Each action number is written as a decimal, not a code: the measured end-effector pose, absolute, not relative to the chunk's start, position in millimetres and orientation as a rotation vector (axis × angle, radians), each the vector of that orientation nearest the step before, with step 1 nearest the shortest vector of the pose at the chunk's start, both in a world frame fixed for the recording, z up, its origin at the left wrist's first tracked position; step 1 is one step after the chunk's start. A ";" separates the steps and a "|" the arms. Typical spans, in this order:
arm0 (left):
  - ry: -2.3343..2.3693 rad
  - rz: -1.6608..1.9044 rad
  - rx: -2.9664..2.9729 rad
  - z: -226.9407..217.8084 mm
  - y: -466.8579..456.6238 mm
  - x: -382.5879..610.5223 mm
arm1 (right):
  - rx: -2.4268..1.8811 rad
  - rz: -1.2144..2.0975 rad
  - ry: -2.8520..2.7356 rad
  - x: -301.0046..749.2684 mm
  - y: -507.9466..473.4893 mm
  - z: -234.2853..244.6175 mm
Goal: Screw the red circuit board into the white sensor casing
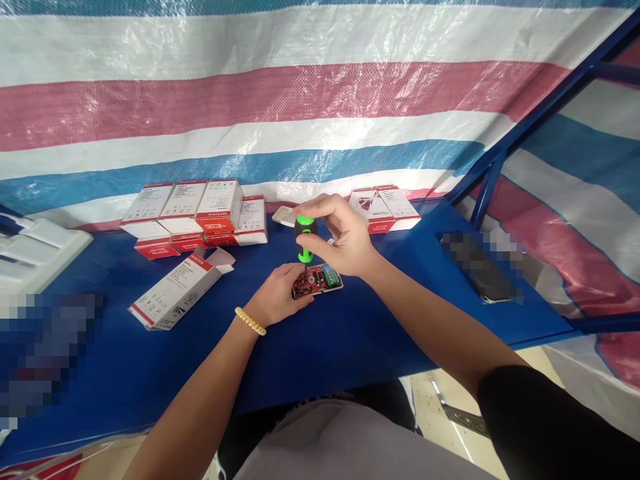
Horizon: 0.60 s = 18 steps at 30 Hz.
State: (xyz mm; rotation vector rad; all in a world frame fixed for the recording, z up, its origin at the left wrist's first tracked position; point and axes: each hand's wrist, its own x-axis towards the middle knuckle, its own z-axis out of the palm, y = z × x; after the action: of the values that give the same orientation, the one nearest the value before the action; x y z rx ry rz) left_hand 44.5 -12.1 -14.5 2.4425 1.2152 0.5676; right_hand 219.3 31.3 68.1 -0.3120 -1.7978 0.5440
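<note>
Centre of frame: right hand (346,237) pinches a stubby screwdriver (305,238), green and black handle, thumb and fingertips closed around the handle top. The screwdriver stands upright, shaft pointing straight down, tip on the circuit board (317,280).

The circuit board is red with a green terminal block at its right end. It sits in a shallow white housing, flat on the blue table (350,340), just below frame centre.

Left hand (279,294) comes in from lower left, palm down, fingers curled over the board's left edge and gripping it there. Fingertips are hidden under the hand. Yellow bead bracelet (250,321) on the left wrist.

Just behind the screwdriver, a small white cover plate (283,215) lies on the table, apart from the board.

Left of centre: an open product box (176,293), white with red ends, lies on its side, flap open, near the left hand but not touching.

Upper left of centre: a stack of sealed boxes (200,210), same white and red, along the back edge. Upper right of centre: two more boxes (387,207) behind the right hand.

Far left edge: white trays (37,243). Right side: a blurred dark object (483,263) on the table, cannot tell what.

Background: a striped tarp (300,100), white, red and blue, with a blue metal frame (525,127) at upper right.
</note>
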 end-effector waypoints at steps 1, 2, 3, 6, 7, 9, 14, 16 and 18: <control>1.223 0.562 2.435 -14.3 -12.2 44.6 | -0.329 0.475 -1.761 218.7 32.7 67.0; 1.226 0.555 2.429 -14.1 -12.4 44.8 | -0.334 0.405 -1.730 218.2 34.1 66.1; 1.228 0.552 2.425 -13.8 -12.5 44.9 | -0.330 0.345 -1.711 218.1 35.0 65.8; 1.223 0.546 2.432 -12.6 -12.8 45.3 | -0.287 0.321 -1.766 219.5 33.5 68.1; 1.223 0.540 2.434 -12.3 -12.8 45.4 | -0.276 0.372 -1.807 220.2 32.0 69.6; 1.226 0.526 2.433 -11.8 -12.7 45.6 | -0.266 0.498 -1.879 221.2 28.9 72.3; 1.231 0.523 2.432 -11.9 -12.5 45.5 | -0.259 0.452 -1.828 218.6 31.3 71.3; 1.223 0.516 2.433 -11.9 -12.5 45.2 | -0.283 0.366 -1.793 216.2 33.7 69.5; 1.220 0.513 2.435 -11.9 -12.5 45.0 | -0.316 0.311 -1.792 213.6 34.1 68.7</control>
State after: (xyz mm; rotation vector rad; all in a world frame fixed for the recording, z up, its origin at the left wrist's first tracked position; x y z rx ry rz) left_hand 45.0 -12.5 -11.9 2.4346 1.2201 0.5135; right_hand 213.6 34.1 68.7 -0.3159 -1.7921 0.3110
